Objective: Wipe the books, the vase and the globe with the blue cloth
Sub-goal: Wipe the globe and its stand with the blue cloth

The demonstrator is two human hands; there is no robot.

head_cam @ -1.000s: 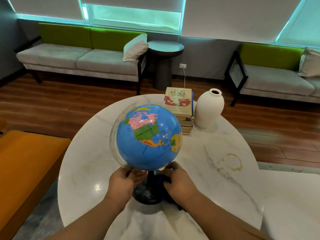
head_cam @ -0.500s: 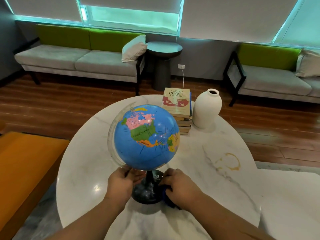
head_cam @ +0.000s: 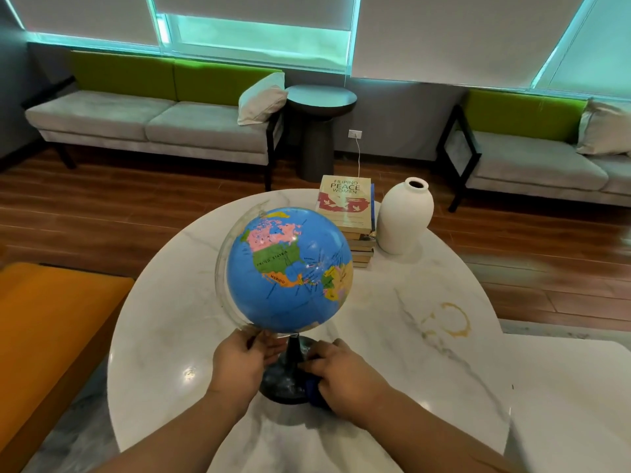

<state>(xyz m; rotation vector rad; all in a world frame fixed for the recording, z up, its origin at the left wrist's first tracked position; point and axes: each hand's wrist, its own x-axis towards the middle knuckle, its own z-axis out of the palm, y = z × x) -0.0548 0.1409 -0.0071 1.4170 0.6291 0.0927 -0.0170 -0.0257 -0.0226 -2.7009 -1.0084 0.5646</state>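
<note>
Left hand (head_cam: 239, 363) holds glossy globe (head_cam: 290, 268); right hand (head_cam: 341, 373) clutches blue cloth (head_cam: 314, 392).

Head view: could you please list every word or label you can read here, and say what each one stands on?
"FILIPINO PEACE WOMEN": on the cover of the top book of the stack.
"UNITED STATES": on the green area of the globe.
"MEXICO": on the globe's orange area.
The globe's pink-area label, its ocean labels and the small print low on the book cover are too small or blurred to read.
</note>
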